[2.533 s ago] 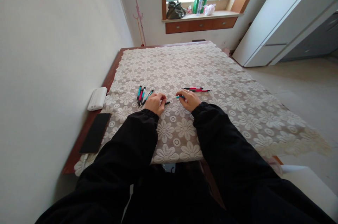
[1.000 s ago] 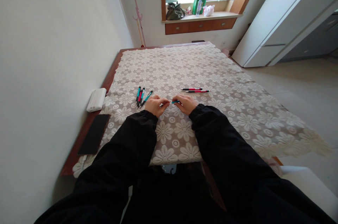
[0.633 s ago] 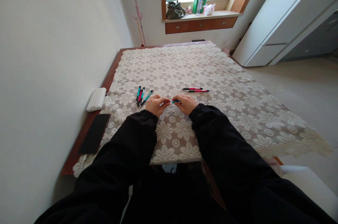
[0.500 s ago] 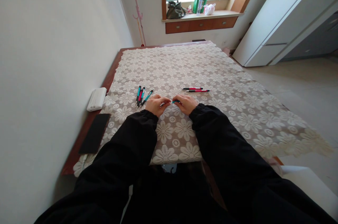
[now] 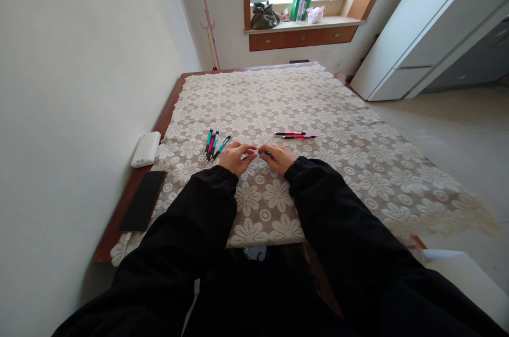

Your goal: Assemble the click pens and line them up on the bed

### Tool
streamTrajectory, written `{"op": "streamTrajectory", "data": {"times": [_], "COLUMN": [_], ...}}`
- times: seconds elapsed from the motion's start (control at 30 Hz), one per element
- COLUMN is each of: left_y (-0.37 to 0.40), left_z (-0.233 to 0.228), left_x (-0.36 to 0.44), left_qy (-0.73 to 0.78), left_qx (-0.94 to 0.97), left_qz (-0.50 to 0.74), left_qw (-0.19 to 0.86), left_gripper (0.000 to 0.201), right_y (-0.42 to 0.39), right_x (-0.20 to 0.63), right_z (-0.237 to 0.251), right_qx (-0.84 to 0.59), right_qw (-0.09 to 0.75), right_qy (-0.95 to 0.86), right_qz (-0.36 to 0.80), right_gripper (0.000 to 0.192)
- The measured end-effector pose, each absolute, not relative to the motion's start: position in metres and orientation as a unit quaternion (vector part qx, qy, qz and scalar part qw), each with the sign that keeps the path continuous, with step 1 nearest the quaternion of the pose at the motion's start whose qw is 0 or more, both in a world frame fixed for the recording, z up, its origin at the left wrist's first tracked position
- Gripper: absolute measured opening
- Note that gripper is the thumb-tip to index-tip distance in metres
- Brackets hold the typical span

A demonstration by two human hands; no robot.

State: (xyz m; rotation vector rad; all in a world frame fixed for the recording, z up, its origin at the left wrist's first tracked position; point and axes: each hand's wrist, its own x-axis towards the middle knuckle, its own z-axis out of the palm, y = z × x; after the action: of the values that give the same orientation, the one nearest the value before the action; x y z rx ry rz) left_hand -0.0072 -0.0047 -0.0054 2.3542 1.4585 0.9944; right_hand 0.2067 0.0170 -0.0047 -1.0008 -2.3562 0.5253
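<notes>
A teal pen (image 5: 263,153) lay pinched between the left hand (image 5: 234,157) and the right hand (image 5: 281,157), each closed on one end, low over the lace tablecloth (image 5: 358,167). A cluster of pens (image 5: 213,144) lay just left of the left hand; two red pens (image 5: 296,135) lay beyond the right.

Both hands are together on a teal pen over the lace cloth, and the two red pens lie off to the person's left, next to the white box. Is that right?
Not quite. In the head view the two red pens lie to the person's right, beyond the right hand. The pens near the white box are the mixed cluster, beside the left hand.
</notes>
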Motion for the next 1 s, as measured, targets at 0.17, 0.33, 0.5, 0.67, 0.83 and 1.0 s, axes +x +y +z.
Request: {"op": "streamTrajectory", "data": {"times": [0.17, 0.33, 0.5, 0.67, 0.83, 1.0], "left_y": [-0.01, -0.009, -0.004, -0.002, -0.002, -0.002], "left_z": [0.003, 0.002, -0.008, -0.009, -0.005, -0.006], "left_x": [-0.006, -0.005, -0.005, -0.007, -0.007, -0.007], "left_qy": [0.478, 0.538, 0.56, 0.558, 0.557, 0.555], "left_qx": [0.793, 0.789, 0.791, 0.785, 0.781, 0.781], "left_qz": [0.363, 0.291, 0.241, 0.262, 0.273, 0.276], "left_qw": [0.103, 0.064, 0.045, 0.061, 0.068, 0.072], "left_gripper": [0.049, 0.044, 0.012, 0.014, 0.015, 0.014], "right_y": [0.019, 0.025, 0.029, 0.03, 0.031, 0.03], "right_x": [0.203, 0.206, 0.212, 0.216, 0.217, 0.216], "right_z": [-0.006, -0.008, -0.008, -0.009, -0.01, -0.01], "right_qx": [-0.371, -0.405, -0.456, -0.494, -0.502, -0.5], "right_qw": [0.343, 0.361, 0.299, 0.257, 0.252, 0.252], "right_qy": [-0.821, -0.804, -0.825, -0.825, -0.822, -0.823], "right_qz": [0.267, 0.243, 0.149, 0.098, 0.09, 0.095], "right_gripper": [0.018, 0.014, 0.01, 0.01, 0.009, 0.009]}}
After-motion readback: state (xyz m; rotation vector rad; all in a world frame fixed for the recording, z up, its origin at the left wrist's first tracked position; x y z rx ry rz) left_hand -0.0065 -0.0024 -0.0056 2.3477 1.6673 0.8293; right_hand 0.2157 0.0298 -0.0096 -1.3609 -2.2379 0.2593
